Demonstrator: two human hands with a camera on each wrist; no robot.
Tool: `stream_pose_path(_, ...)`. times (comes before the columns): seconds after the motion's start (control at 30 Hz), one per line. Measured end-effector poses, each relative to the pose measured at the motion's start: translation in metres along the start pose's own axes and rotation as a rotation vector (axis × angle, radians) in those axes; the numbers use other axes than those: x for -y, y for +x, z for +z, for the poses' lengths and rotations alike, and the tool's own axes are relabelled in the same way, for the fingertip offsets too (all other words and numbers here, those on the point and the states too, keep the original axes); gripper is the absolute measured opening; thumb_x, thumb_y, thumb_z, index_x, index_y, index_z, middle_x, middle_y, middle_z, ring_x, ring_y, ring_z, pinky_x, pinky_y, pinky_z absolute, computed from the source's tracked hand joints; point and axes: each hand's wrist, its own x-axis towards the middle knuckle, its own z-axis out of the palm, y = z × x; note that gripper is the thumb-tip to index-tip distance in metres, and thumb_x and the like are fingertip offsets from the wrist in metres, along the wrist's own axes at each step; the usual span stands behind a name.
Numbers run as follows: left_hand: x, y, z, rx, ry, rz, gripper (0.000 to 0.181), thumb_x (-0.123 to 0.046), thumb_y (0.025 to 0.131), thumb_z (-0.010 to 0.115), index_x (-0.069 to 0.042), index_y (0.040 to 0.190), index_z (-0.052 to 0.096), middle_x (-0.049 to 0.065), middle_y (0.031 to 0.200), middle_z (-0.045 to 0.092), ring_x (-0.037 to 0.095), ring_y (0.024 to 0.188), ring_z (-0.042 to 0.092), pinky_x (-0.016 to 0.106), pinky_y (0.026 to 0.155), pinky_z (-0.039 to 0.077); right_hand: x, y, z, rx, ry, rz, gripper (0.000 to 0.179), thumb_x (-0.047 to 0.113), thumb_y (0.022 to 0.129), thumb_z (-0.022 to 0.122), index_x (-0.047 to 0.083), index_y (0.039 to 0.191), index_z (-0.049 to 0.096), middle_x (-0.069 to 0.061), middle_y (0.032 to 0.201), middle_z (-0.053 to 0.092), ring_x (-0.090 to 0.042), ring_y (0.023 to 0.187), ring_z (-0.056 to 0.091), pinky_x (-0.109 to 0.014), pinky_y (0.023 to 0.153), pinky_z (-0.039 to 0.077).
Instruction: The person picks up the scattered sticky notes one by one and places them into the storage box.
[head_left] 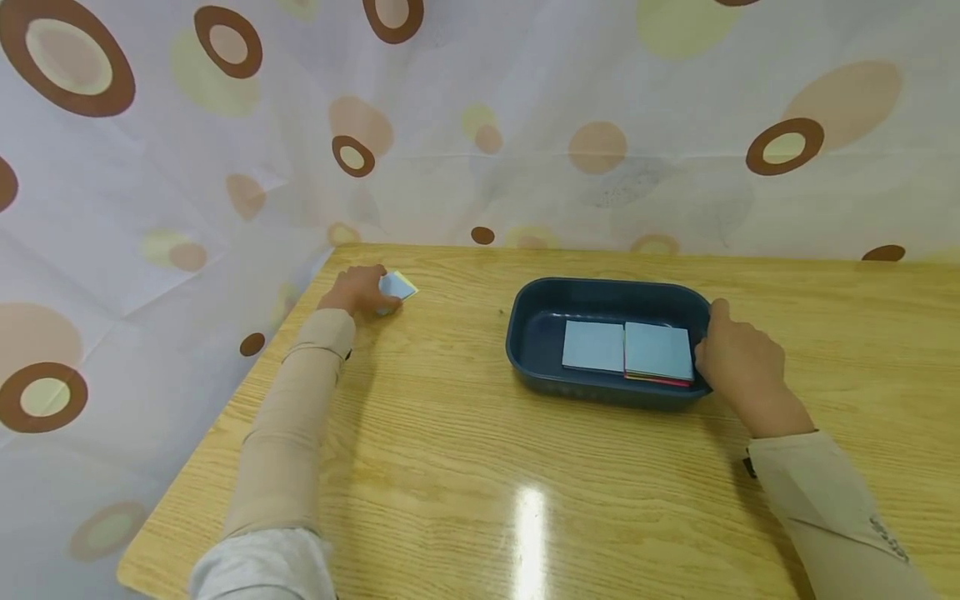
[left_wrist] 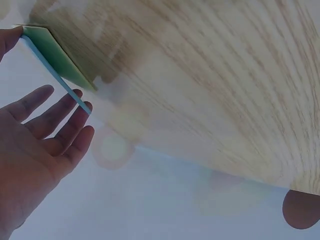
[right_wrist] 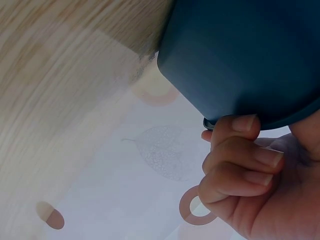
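Observation:
At the far left of the table, my left hand holds a light-blue sticky note pad between thumb and fingers. In the left wrist view, the thumb is at one end of the blue pad and the fingertips at the other. A yellow-green pad lies against the table beside it. My right hand grips the right end of a dark blue plastic bin, its fingers curled at the rim. Inside the bin, two light-blue-topped stacks of notes lie side by side; the right stack shows pink and yellow edges underneath.
The wooden table has its left edge close to my left arm. A white patterned curtain hangs behind the table and down its left side. Bare tabletop separates the left hand from the bin.

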Motion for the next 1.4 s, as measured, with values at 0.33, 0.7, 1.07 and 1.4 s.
stream_pose_path(0.33, -0.007, -0.005, -0.012, -0.014, -0.159, 0.051, 0.076, -0.043, 0.091, 0.060, 0.002, 0.146, 0.033, 0.026, 0.139, 0.045, 0.040, 0.124, 0.046, 0.053, 0.098, 0.039, 0.002, -0.002, -0.002, -0.008, 0.010, -0.001, 0.046, 0.007, 0.093, 0.049, -0.019, 0.124, 0.027, -0.026, 0.062, 0.052, -0.036, 0.052, 0.053, -0.042, 0.043, 0.042)
stream_pose_path(0.7, -0.107, -0.021, -0.036, -0.063, -0.346, 0.389, 0.068, -0.039, 0.087, 0.067, -0.006, 0.142, 0.043, 0.017, 0.134, 0.051, 0.031, 0.110, 0.057, 0.042, 0.088, 0.049, -0.001, -0.001, -0.001, 0.008, 0.007, 0.014, 0.046, 0.008, 0.094, 0.049, -0.019, 0.124, 0.027, -0.025, 0.063, 0.052, -0.035, 0.052, 0.053, -0.042, 0.043, 0.042)
stream_pose_path(1.07, -0.230, -0.038, -0.023, 0.021, 0.052, 0.761, 0.071, -0.044, 0.085, 0.068, -0.006, 0.141, 0.045, 0.007, 0.134, 0.051, 0.019, 0.113, 0.050, 0.029, 0.094, 0.042, -0.001, 0.000, -0.002, -0.015, 0.005, 0.004, 0.045, 0.008, 0.093, 0.049, -0.018, 0.123, 0.028, -0.024, 0.062, 0.051, -0.035, 0.051, 0.052, -0.041, 0.042, 0.042)
stream_pose_path(1.4, -0.275, -0.027, 0.021, 0.153, 0.383, 0.777, 0.073, -0.050, 0.087, 0.064, -0.009, 0.144, 0.042, 0.006, 0.132, 0.052, 0.017, 0.114, 0.051, 0.028, 0.096, 0.041, 0.000, 0.000, -0.002, -0.006, 0.015, 0.008, 0.043, 0.007, 0.093, 0.049, -0.017, 0.123, 0.029, -0.024, 0.063, 0.053, -0.034, 0.051, 0.053, -0.040, 0.043, 0.042)
